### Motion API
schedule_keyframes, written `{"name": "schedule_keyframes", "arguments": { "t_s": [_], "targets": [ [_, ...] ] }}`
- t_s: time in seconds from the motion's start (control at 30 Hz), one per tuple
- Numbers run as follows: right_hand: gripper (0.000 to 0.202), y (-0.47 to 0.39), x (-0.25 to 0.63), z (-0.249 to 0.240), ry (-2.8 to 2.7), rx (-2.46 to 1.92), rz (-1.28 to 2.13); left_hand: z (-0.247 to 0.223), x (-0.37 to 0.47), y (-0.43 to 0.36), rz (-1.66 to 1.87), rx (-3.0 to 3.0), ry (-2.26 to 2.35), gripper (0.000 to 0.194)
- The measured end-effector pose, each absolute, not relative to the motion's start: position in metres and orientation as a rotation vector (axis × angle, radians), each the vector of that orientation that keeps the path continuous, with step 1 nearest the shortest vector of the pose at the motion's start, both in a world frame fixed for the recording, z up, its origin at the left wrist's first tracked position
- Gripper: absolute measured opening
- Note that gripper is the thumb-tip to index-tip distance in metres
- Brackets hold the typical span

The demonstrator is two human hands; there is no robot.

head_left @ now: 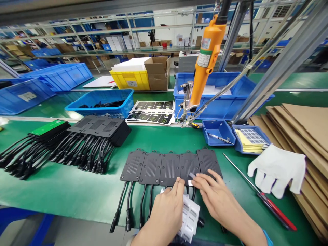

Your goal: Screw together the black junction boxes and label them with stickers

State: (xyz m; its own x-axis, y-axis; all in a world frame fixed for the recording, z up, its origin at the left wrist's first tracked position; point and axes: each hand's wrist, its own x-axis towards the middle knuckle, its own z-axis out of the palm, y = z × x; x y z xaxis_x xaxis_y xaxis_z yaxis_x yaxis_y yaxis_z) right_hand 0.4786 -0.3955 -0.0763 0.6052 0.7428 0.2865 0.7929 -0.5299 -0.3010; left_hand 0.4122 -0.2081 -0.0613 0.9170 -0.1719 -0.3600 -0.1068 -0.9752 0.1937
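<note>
Five-wide, a row of flat black plastic boxes [170,167] with vent slots and corner screws lies in front of me, short black cables trailing from their near edges. My left hand [166,210] is closed on a sheet of small silver-grey printed stickers [190,218], its fingertips near the middle box's lower edge. At the fourth box's lower edge is my right hand [217,196], a small grey sticker [192,175] at its thumb-side fingertips; its other fingers stretch over the boxes at the right. A white patch shows beneath those fingertips.
An orange electric screwdriver [208,58] hangs overhead. Stacked black boxes [102,128] with cables lie left. On the right are a red-handled screwdriver [271,205], white glove [278,169], cardboard sheets [307,136] and small blue trays [218,133]. Printed label sheets [153,111] lie behind.
</note>
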Motion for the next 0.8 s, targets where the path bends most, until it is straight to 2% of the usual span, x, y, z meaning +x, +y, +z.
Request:
{"name": "schedule_keyframes", "arguments": {
  "t_s": [0.1,0.23,0.4,0.63,0.8],
  "targets": [
    [0.019,-0.412,0.494,-0.071,-0.823,-2.364,-0.104,-0.05,0.416,-0.204,-0.56,2.824,-0.164,0.072],
    [0.03,-0.431,0.517,-0.07,-0.292,-2.148,0.228,-0.039,0.419,-0.204,-0.421,2.629,-0.197,0.064],
    [0.035,-0.436,0.531,-0.083,-0.241,-2.109,0.438,-0.049,0.43,-0.222,-0.355,2.702,-0.334,0.069],
    [0.031,-0.433,0.533,-0.084,-0.245,-2.135,0.493,-0.062,0.45,-0.249,-0.576,2.999,-0.563,0.099],
    [0.03,-0.434,0.532,-0.082,-0.227,-2.124,0.473,-0.064,0.452,-0.258,-0.596,3.085,-0.592,0.098]
  ]
}}
